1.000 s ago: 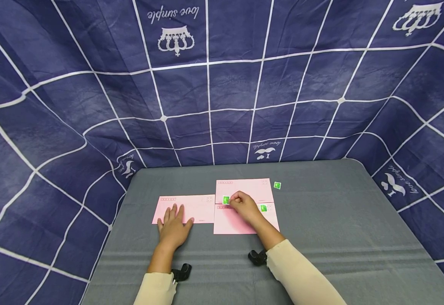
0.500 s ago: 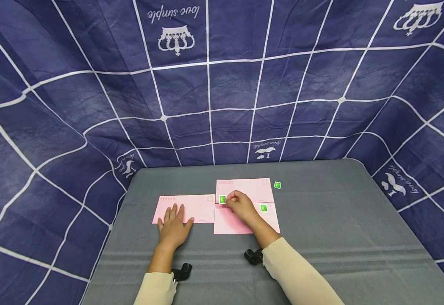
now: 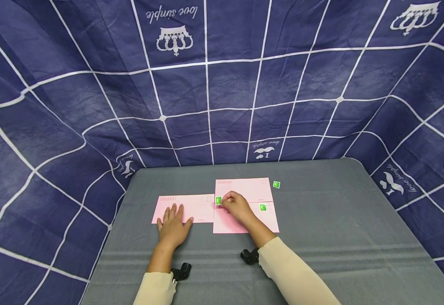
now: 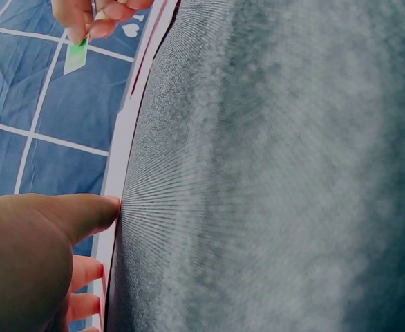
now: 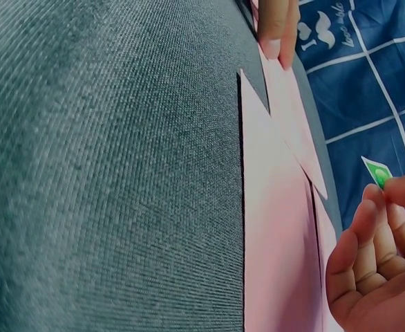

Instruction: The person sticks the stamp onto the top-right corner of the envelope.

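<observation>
The right hand (image 5: 385,273) hides part of the green stamp (image 5: 377,170).

Table's (image 3: 321,207) got a gray woven top, kinda rippled toward the near side. Three pink envelopes lying flat on it: the left envelope (image 3: 203,209) is right up against the other two, with the far envelope (image 3: 245,184) and near envelope (image 3: 260,224) pretty much edge to edge. Plus one green stamp (image 3: 276,184) just beside the far one's right edge.

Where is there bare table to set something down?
Right of the loose stamp and right sleeve, the grey table is bare; also between the left envelope and blue cloth. Crowded: three adjoining envelopes, under the left hand and right hand.
</observation>
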{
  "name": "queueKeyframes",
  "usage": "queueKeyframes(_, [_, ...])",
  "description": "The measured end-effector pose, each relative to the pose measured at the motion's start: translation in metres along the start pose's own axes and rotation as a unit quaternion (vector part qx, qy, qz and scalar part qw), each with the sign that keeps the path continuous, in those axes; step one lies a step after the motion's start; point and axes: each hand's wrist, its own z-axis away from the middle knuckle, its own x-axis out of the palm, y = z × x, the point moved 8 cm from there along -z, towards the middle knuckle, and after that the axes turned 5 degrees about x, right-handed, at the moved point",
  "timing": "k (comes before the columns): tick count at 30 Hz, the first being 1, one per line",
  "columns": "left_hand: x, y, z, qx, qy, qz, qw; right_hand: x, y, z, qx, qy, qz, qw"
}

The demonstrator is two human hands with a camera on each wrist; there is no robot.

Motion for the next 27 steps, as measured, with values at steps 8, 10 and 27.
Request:
queueKeyframes(8, [-0.001,0.001,0.001,0.001,-0.001,-0.002,1.0,0.002,-0.002,-0.003,-0.004,-0.001,0.003,1.0])
queueKeyframes(10, [-0.001,0.001,0.002,0.001,-0.002,-0.001,1.0,0.003,-0.002,-0.002,-0.002,-0.004,0.007,1.0])
queueKeyframes(27, [0.0,0.0,0.001,-0.002,-0.002,0.0,1.0,0.013,-0.005,-0.009,-0.003,-0.022,0.008,0.9997])
